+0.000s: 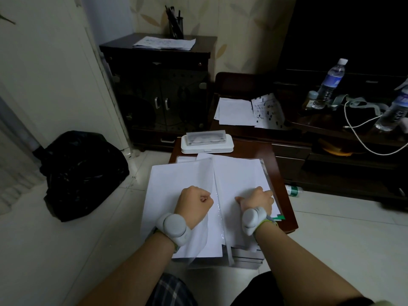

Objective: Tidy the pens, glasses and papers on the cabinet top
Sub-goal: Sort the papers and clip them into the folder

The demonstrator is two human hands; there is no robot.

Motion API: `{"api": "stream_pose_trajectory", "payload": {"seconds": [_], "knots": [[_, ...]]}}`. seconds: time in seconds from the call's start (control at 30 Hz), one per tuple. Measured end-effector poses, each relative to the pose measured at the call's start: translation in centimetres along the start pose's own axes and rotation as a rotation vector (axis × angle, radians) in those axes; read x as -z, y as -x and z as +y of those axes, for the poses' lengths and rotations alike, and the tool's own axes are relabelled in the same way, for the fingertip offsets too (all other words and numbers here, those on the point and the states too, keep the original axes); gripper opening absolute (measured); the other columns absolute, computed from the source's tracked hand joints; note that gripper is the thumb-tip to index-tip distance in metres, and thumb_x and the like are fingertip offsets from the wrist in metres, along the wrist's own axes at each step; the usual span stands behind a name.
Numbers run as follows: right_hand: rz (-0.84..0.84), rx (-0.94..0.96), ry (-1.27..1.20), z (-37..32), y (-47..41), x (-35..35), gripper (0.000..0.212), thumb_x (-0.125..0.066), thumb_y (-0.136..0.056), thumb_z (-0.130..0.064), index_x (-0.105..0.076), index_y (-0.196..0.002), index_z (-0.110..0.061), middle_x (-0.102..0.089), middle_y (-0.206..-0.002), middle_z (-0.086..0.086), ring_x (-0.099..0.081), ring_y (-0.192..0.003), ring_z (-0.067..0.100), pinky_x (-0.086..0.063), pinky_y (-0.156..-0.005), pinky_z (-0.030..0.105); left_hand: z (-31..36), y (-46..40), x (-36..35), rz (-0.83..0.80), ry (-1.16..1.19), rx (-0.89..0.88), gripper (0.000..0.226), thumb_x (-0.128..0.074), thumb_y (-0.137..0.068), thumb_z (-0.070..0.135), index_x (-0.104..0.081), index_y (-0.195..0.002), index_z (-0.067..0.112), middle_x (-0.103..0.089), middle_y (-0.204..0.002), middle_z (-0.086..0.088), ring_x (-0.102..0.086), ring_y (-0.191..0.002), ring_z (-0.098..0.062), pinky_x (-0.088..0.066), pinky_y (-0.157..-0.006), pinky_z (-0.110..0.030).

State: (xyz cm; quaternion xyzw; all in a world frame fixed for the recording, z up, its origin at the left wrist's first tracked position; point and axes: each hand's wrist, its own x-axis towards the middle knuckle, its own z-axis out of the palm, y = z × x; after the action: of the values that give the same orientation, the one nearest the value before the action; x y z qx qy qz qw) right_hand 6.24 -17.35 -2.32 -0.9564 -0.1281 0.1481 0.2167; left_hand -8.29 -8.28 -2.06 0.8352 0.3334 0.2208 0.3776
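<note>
A stack of white papers (176, 180) in a clear plastic folder lies open on a small brown table (280, 173) right before me. My left hand (194, 203) is curled and pinches the clear folder sheet near the middle fold. My right hand (258, 198) presses on the right-hand pages, fingers spread downward. Beyond the papers lies a white case (206, 146) with a clear glasses box (206, 138) on top. On the dark cabinet (159, 85) at the back lie more papers (164, 43) beside a pen holder (176, 26) with several pens.
A black rubbish bag (81, 173) sits on the floor to the left. Loose sheets (249, 111) lie on a chair seat to the right of the cabinet. A low dark unit at right carries water bottles (330, 85) and a white cable (362, 133). A bottle (293, 191) lies on the floor.
</note>
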Motion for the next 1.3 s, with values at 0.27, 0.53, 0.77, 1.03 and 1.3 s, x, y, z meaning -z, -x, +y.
{"api": "stream_pose_trajectory", "payload": {"seconds": [0.27, 0.53, 0.77, 1.03, 1.3], "knots": [[0.039, 0.099, 0.119, 0.0, 0.4, 0.0, 0.049, -0.065, -0.084, -0.038, -0.052, -0.119, -0.005, -0.044, -0.127, 0.013, -0.042, -0.122, 0.030, -0.043, -0.093, 0.035, 0.6, -0.2, 1.0, -0.017, 0.019, 0.026, 0.030, -0.046, -0.068, 0.021, -0.048, -0.054, -0.006, -0.031, -0.057, -0.012, -0.044, -0.044, -0.021, -0.050, -0.045, -0.037], [0.057, 0.148, 0.105, 0.2, 0.8, 0.1, 0.042, -0.066, -0.083, -0.025, -0.049, -0.118, -0.007, -0.043, -0.126, 0.014, -0.043, -0.119, 0.032, -0.043, -0.093, 0.037, 1.1, -0.2, 1.4, -0.037, -0.012, 0.057, 0.012, -0.046, -0.069, 0.020, -0.045, -0.060, 0.013, -0.035, -0.058, -0.011, -0.046, -0.041, -0.019, -0.050, -0.044, -0.036], [-0.123, 0.008, -0.109, 0.8, -0.1, 1.0, 0.050, -0.073, -0.078, -0.030, -0.051, -0.114, -0.003, -0.053, -0.123, 0.017, -0.053, -0.115, 0.036, -0.048, -0.091, 0.038, 1.1, -0.3, 1.4, -0.015, 0.016, 0.069, 0.028, -0.052, -0.077, 0.005, -0.042, -0.053, -0.005, -0.028, -0.056, -0.012, -0.042, -0.042, -0.020, -0.050, -0.044, -0.037], [-0.111, 0.050, -0.197, 0.9, 0.0, 1.5, 0.022, -0.056, -0.089, -0.023, -0.061, -0.098, -0.003, -0.064, -0.108, 0.017, -0.060, -0.098, 0.034, -0.038, -0.070, 0.027, 0.9, -0.3, 1.5, -0.008, 0.005, 0.077, 0.026, -0.053, -0.078, 0.004, -0.049, -0.057, -0.010, -0.031, -0.053, -0.012, -0.039, -0.045, -0.018, -0.051, -0.049, -0.040], [-0.016, 0.149, -0.265, 0.7, -0.6, 3.3, 0.025, -0.045, -0.094, -0.007, -0.064, -0.109, -0.002, -0.063, -0.116, 0.021, -0.057, -0.106, 0.035, -0.041, -0.075, 0.028, 0.7, -0.2, 1.5, -0.013, -0.017, 0.091, 0.016, -0.055, -0.077, 0.011, -0.045, -0.067, 0.018, -0.043, -0.060, -0.009, -0.044, -0.049, -0.019, -0.053, -0.053, -0.041]]}}
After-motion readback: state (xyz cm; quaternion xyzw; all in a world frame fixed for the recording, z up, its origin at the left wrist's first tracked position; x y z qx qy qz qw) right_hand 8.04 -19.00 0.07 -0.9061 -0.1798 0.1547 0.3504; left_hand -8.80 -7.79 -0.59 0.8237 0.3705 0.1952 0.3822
